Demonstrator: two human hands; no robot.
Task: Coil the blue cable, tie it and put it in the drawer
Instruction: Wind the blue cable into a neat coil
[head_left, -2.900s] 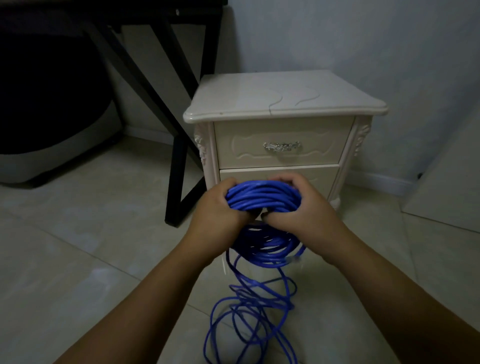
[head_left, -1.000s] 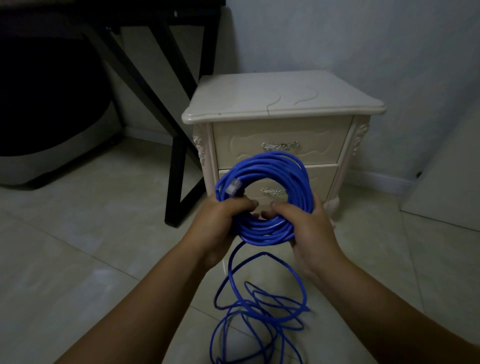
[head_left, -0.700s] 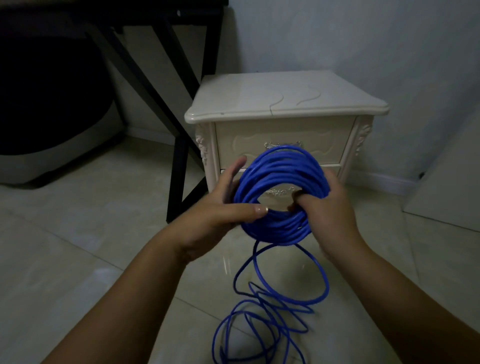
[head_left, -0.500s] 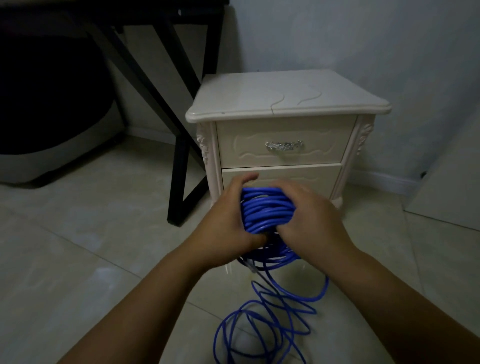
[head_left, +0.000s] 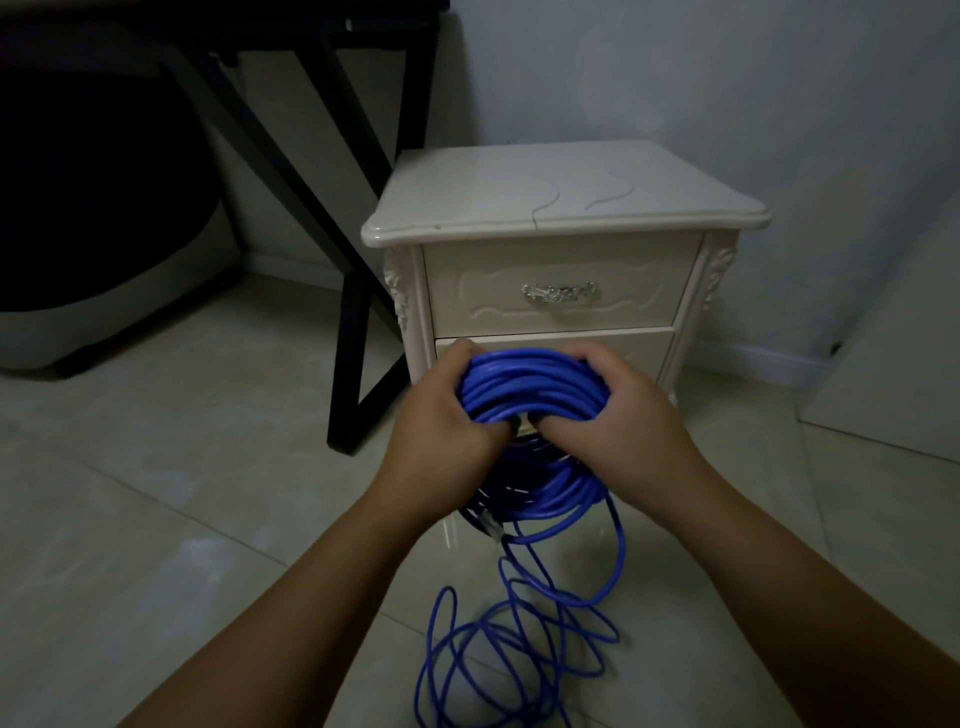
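Since a second earlier the coil had tipped over, from standing face-on with its opening in plain sight to lying nearly edge-on, and it had sunk lower in front of the nightstand (head_left: 561, 192). The blue cable (head_left: 535, 384) was gathered into a thick bundle held in the air between both hands. The left hand (head_left: 441, 431) clasped its left side and the right hand (head_left: 618, 415) its right, the fingers (head_left: 460, 358) of each curled over the top and the thumbs tucked beneath. A good part of the cable was not yet wound: a strand dropped from the bundle to loose loops (head_left: 514, 639) heaped on the floor (head_left: 182, 493), and a clear plug (head_left: 491, 525) hung just below the left wrist. The step in hand looked like coiling, perhaps halfway through. To do it well, one hand would best keep the bundle squeezed so the turns cannot spring apart, while the other draws up slack and lays each new turn to match the rest, feeding steadily so the floor loops do not knot. The top drawer (head_left: 561, 254) with its metal handle (head_left: 560, 292) was closed, and so was the lower drawer (head_left: 644, 348). The hands and the bundle covered most of that lower front, handle included. The room was dim, so the underside of the bundle read as a dark mass, and I could not tell whether the plug was tucked among the turns or hanging free. The floor loops ran off the bottom edge. A black desk leg (head_left: 358, 312) stood to the left.
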